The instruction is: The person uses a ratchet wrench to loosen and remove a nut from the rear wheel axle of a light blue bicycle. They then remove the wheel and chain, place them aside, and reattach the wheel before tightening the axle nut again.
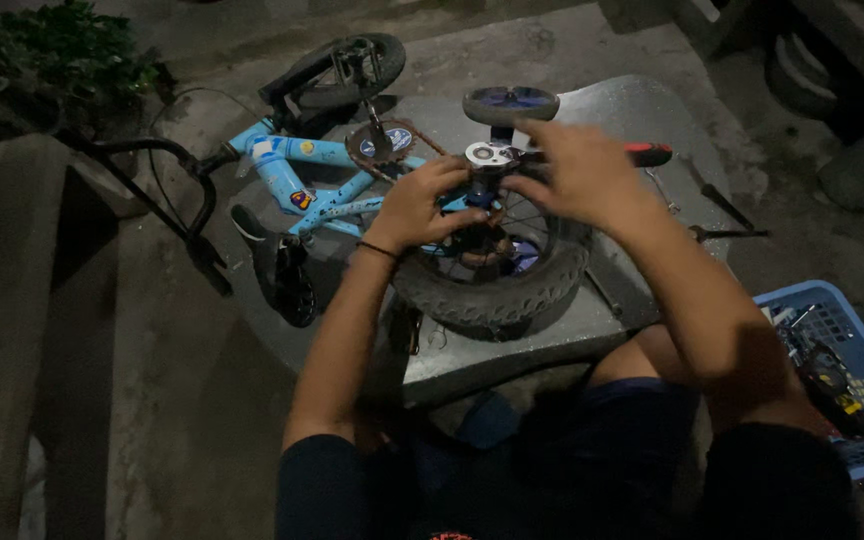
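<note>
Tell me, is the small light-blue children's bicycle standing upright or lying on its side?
Lying on its side. The small light-blue children's bicycle lies flat across the grey slab, its black rear tyre face up under both hands.

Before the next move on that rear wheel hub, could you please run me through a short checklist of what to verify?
1. Left hand grips the rear wheel hub: ok.
2. Right hand at the hub, fingers on it: ok; what they pinch, cannot tell.
3. Blue bicycle frame lies flat on its side on the concrete slab: ok.
4. Training wheel stands clear above the hub: ok.
5. Red-handled tool lies on the slab behind the right hand: ok.
6. Lighting: dim, small hub parts hard to see: not ok.
</note>
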